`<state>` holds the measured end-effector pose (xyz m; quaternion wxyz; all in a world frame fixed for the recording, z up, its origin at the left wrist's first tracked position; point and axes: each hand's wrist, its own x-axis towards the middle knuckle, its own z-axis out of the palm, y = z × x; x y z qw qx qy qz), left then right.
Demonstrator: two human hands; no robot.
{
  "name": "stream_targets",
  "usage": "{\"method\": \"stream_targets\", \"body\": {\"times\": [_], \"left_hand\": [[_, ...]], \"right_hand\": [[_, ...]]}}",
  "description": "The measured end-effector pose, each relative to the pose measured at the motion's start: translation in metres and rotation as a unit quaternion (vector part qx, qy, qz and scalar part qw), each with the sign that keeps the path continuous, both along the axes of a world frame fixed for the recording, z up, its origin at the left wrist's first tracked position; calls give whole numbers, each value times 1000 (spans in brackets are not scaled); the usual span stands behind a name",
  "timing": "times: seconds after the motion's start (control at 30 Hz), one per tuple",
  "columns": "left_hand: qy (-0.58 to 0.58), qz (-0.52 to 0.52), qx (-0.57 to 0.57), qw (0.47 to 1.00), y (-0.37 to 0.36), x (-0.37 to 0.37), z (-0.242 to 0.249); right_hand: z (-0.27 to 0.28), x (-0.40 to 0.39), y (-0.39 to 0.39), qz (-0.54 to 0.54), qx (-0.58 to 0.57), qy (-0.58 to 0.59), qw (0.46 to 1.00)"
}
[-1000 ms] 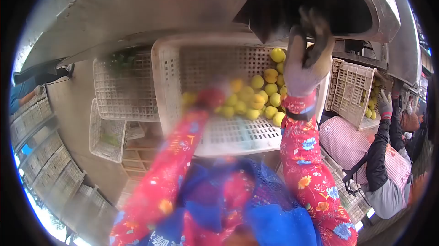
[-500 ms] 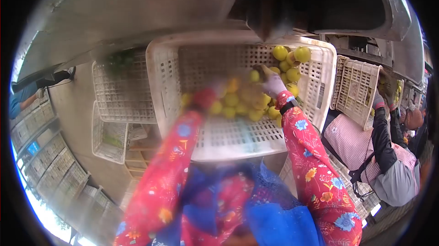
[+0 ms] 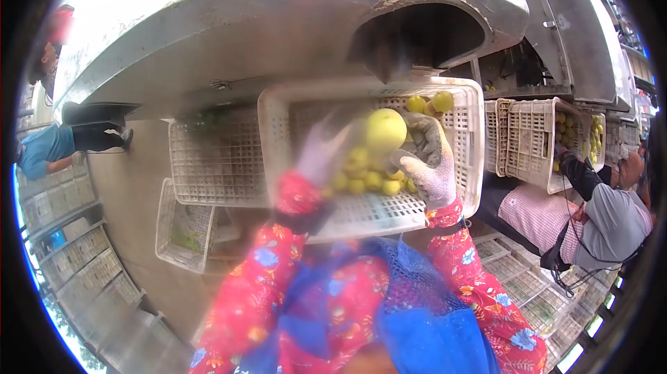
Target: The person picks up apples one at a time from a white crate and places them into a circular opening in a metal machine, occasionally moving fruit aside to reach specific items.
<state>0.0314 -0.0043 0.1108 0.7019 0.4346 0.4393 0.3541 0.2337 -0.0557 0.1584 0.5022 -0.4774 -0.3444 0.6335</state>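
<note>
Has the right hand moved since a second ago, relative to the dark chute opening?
Yes. The right hand has come down from the dark chute opening into the white crate, beside a yellow fruit.

Large pale-yellow fruit (image 3: 385, 129) raised above white crate (image 3: 278, 137) of smaller fruits (image 3: 365, 179)

My right hand (image 3: 429, 165) wears a white knit glove with grey on the fingers; my left hand (image 3: 321, 151), blurred, looks pale lilac-white. Between them is a yellow-green fruit (image 3: 385, 128). My sleeves (image 3: 479, 290) are red, printed with blue, yellow and white flowers, and my apron (image 3: 410, 325) is bright blue. The crate (image 3: 472, 137) is off-white plastic with a lattice of small holes, and the fruits (image 3: 365, 179) in it are yellow. The machine (image 3: 278, 19) above is dull grey metal, streaked with dirt. The person beside me wears a pink-and-white checked apron (image 3: 531, 210).
</note>
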Motion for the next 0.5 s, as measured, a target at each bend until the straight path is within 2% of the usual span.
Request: {"method": "stream_targets", "body": {"times": [0.1,0.13,0.17,0.23,0.27,0.3,0.33,0.37,0.4,0.43,0.47,0.5], "left_hand": [[3,35,-92,995,2,-1,16],[117,15,80,990,2,-8,15],[226,-3,248,942,1,-18,10],[98,30,280,955,-3,-22,3],[-140,74,132,979,-8,-19,0],[-95,93,129,983,-13,-20,-2],[-50,111,124,985,-18,-21,-4],[-147,97,21,984,-14,-25,-3],[-241,82,-81,964,-7,-30,2],[-265,73,-121,954,-5,-29,15],[-286,66,-162,942,-2,-28,27],[-245,80,-135,957,-1,-26,42]], "right_hand": [[-9,-2,1,-6,101,-192,976],[-7,-7,5,-29,139,-194,971],[-1,-13,11,-66,145,-224,961],[22,-28,34,-139,156,-284,936],[13,-28,52,-188,236,-364,881],[3,-24,69,-188,260,-535,782],[-5,-28,91,-194,198,-527,803],[-32,-27,117,-204,225,-594,745],[-42,-26,132,-208,243,-629,709],[-49,-28,146,-214,260,-662,670],[-50,-22,154,-217,270,-666,661],[-44,-20,155,-220,277,-672,651]]}}
